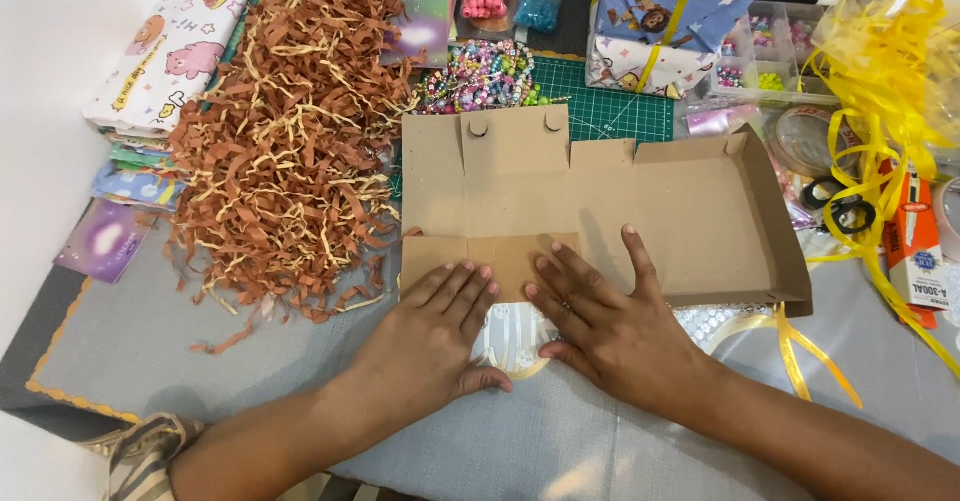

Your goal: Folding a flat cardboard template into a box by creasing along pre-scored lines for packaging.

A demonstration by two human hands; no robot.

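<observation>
The brown cardboard box (600, 201) lies flat and open on the grey table, partly folded. Its right side wall stands up, and its back flap with two round tabs lies flat. The near front flap is folded down flat. Its inside is plain brown.

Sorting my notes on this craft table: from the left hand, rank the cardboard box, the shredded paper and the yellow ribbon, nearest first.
1. Cardboard box: under the left hand fingertips.
2. Shredded paper: to its upper left.
3. Yellow ribbon: far right.
</observation>
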